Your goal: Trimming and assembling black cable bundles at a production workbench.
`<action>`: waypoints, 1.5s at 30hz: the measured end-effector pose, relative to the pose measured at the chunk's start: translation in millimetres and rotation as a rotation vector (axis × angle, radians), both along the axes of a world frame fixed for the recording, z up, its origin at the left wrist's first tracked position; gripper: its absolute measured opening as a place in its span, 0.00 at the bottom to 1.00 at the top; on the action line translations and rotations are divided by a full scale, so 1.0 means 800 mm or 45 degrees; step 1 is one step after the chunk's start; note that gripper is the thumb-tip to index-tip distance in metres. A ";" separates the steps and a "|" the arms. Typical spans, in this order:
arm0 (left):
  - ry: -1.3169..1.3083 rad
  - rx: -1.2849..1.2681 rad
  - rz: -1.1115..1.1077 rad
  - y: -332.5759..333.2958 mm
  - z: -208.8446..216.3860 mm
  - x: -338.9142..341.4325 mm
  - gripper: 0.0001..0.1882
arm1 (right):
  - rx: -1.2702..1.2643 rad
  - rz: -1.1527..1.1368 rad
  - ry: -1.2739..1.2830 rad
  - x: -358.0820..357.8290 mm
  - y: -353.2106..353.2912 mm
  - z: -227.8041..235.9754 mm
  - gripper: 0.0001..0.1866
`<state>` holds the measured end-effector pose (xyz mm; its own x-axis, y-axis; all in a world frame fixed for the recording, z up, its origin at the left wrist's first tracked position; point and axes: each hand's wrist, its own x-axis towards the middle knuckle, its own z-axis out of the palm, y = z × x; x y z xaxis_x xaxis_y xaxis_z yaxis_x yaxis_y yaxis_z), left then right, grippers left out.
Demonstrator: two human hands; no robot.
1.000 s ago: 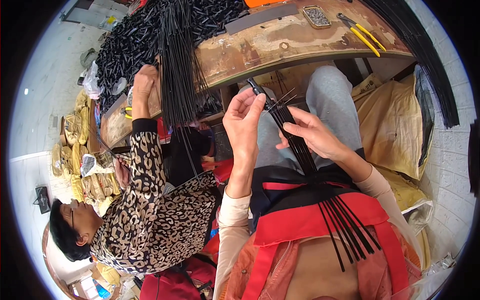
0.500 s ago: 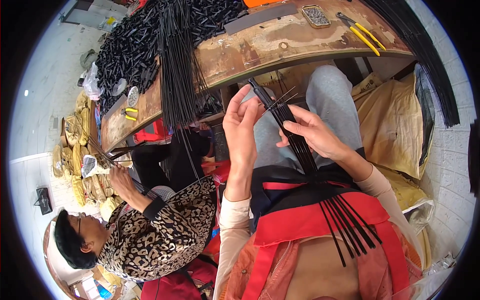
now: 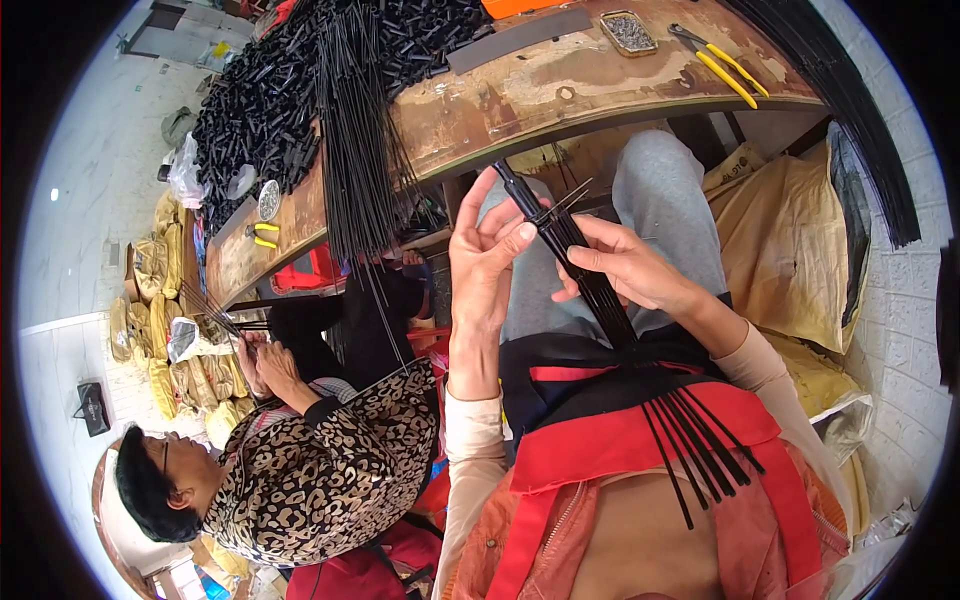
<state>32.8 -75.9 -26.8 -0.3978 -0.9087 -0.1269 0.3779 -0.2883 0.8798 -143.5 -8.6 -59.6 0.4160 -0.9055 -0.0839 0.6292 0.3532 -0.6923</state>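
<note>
A bundle of black ribs (image 3: 602, 298), like those of an umbrella frame, slants across my lap with a black plastic tube (image 3: 517, 190) at its upper end. My left hand (image 3: 482, 255) is closed around the joint below the tube, thumb pressed on it and forefinger raised along the tube. Lower down, my right hand (image 3: 632, 265) grips the bundle between thumb and fingers. Several thin rods (image 3: 572, 196) poke out sideways near the joint. The ribs' lower ends (image 3: 705, 455) fan out over my red and black apron (image 3: 585, 448).
A worn wooden bench (image 3: 520, 95) carries yellow-handled pliers (image 3: 718, 66), a tray of small metal parts (image 3: 628, 33) and a heap of black plastic pieces (image 3: 255, 140). Long black rods (image 3: 360, 150) overhang its edge. At left sits a co-worker (image 3: 320, 465) holding thin rods.
My left thumb has come down onto the joint below the tube, and the hand has closed in. My right hand has hardly moved. The co-worker's two hands now show together.
</note>
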 end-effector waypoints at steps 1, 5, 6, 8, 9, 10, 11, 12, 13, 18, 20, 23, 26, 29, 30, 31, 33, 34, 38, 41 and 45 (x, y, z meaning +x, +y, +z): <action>0.164 0.044 -0.090 -0.004 -0.006 -0.001 0.37 | -0.004 -0.009 0.000 -0.001 -0.003 -0.003 0.16; 0.323 0.091 -0.214 -0.011 -0.024 0.003 0.29 | -0.026 0.038 -0.061 0.000 -0.004 -0.002 0.15; 0.246 0.074 -0.187 -0.010 -0.023 0.000 0.23 | -0.059 -0.021 -0.012 0.001 -0.002 0.000 0.16; 0.037 0.011 -0.147 -0.005 -0.017 -0.002 0.21 | -0.074 -0.113 0.004 0.004 -0.001 0.000 0.16; -0.168 -0.058 -0.090 -0.003 -0.012 -0.004 0.19 | -0.091 -0.188 0.021 0.005 -0.003 0.001 0.16; -0.174 -0.147 -0.060 -0.001 -0.006 -0.006 0.17 | -0.101 -0.202 0.009 0.005 -0.003 0.004 0.16; -0.189 -0.158 -0.074 0.000 -0.001 -0.007 0.17 | -0.161 -0.229 0.114 0.004 -0.002 0.009 0.16; -0.143 -0.222 -0.054 0.002 0.004 -0.008 0.16 | -0.217 -0.260 0.217 0.005 -0.001 0.011 0.17; -0.097 -0.284 -0.035 0.004 0.007 -0.009 0.16 | -0.223 -0.279 0.199 0.006 -0.001 0.010 0.17; 0.004 -0.195 0.006 0.015 0.012 -0.007 0.24 | -0.312 -0.493 0.178 0.017 -0.001 0.010 0.15; 0.090 -0.198 -0.015 0.011 0.005 0.000 0.24 | -0.370 -0.517 0.333 0.018 -0.002 0.009 0.11; 0.077 -0.070 -0.086 0.012 0.011 -0.002 0.24 | -0.359 -0.461 0.230 0.014 -0.006 -0.005 0.11; 0.055 0.010 -0.024 0.015 0.018 -0.012 0.23 | -0.331 -0.399 0.139 0.008 -0.009 0.001 0.09; 0.089 0.043 -0.069 0.011 0.016 -0.009 0.25 | -0.322 -0.383 0.100 0.005 -0.010 0.005 0.07; 0.088 0.009 -0.141 0.008 0.014 -0.006 0.26 | -0.322 -0.385 0.098 0.004 -0.011 0.005 0.07; 0.086 0.009 -0.143 0.006 0.012 -0.004 0.26 | -0.303 -0.354 0.082 0.003 -0.012 0.006 0.06; 0.199 0.025 -0.292 0.002 0.013 -0.004 0.29 | -0.281 -0.327 0.067 0.000 -0.015 0.002 0.06; 0.168 0.063 -0.132 0.009 0.021 -0.017 0.26 | -0.263 -0.309 0.073 -0.001 -0.016 -0.003 0.06; 0.187 0.045 -0.199 0.007 0.018 -0.011 0.26 | -0.272 -0.328 0.113 0.001 -0.015 -0.001 0.06; 0.129 0.033 -0.051 0.011 0.018 -0.015 0.24 | -0.264 -0.331 0.108 0.002 -0.014 -0.002 0.06; 0.081 -0.035 -0.119 0.011 0.012 -0.012 0.23 | -0.249 -0.321 0.082 0.003 -0.011 -0.012 0.06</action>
